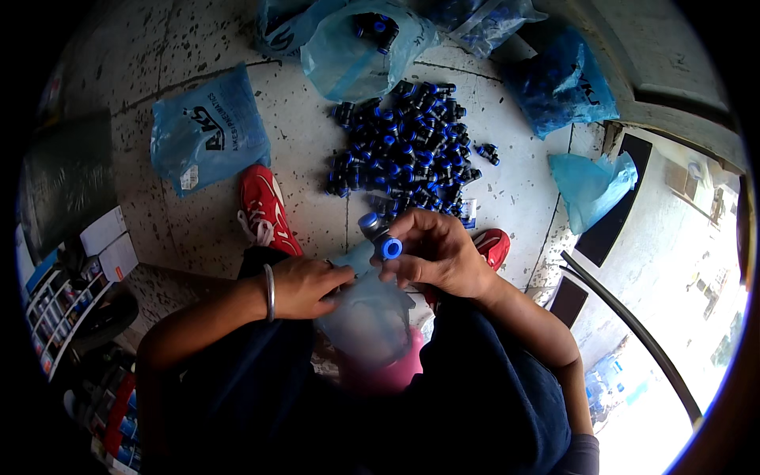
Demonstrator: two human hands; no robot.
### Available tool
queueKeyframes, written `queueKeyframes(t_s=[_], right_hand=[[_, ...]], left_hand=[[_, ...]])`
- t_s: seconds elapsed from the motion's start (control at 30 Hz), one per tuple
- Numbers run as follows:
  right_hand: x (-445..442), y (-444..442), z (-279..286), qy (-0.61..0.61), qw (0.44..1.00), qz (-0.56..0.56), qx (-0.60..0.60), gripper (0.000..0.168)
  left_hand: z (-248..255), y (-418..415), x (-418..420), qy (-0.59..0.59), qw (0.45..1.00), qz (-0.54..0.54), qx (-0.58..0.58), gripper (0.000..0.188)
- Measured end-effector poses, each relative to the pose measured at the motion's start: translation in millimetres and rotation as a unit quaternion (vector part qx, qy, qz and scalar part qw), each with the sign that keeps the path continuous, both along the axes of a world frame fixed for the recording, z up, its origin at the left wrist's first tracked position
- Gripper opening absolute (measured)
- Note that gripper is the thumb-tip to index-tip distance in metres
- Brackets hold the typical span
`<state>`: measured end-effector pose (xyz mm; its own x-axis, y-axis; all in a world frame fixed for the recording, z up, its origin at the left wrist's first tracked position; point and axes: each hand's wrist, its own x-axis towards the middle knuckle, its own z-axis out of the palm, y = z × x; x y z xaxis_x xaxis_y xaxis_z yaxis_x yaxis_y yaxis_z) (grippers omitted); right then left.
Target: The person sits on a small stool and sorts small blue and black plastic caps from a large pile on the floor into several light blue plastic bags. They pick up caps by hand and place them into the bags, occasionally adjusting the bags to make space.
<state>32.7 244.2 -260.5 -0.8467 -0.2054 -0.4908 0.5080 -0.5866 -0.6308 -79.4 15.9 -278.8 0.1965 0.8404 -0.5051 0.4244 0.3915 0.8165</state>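
Between the thumb and fingers of my right hand (442, 252) is a black push-in pneumatic fitting (380, 234) with blue collars; one collar's round opening faces up at me. My left hand (309, 287), with a metal bangle at the wrist, pinches a translucent bluish plastic bag (371, 317) that hangs between my knees. The fitting is just above the bag. Beyond my hands, a heap of similar black and blue fittings (409, 142) lies on the tiled floor. A small printed packet (469, 214) lies at the heap's near right edge.
A flat blue printed bag (211, 130) lies left of the heap. Behind it stands an open blue bag (350, 59) with fittings inside. Filled bags (561, 83) lie at back right, and a crumpled bag (594, 184) at right. Something pink (392, 371) is below me. Red shoes (267, 208) flank the heap.
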Motion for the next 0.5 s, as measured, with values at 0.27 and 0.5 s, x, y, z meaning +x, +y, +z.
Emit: queueKeyframes(t_s=[0.27, 0.5], right_hand=[[23.1, 1.3, 18.2, 0.247, 0.894, 0.195, 0.318, 0.029], [56.6, 98.1, -95.5, -0.088, 0.684, 0.001, 0.725, 0.023]], left_hand=[[6.3, 3.8, -3.4, -0.003, 0.998, 0.055, 0.013, 0.024], [3.8, 9.6, 0.7, -0.002, 0.997, 0.073, -0.006, 0.022]])
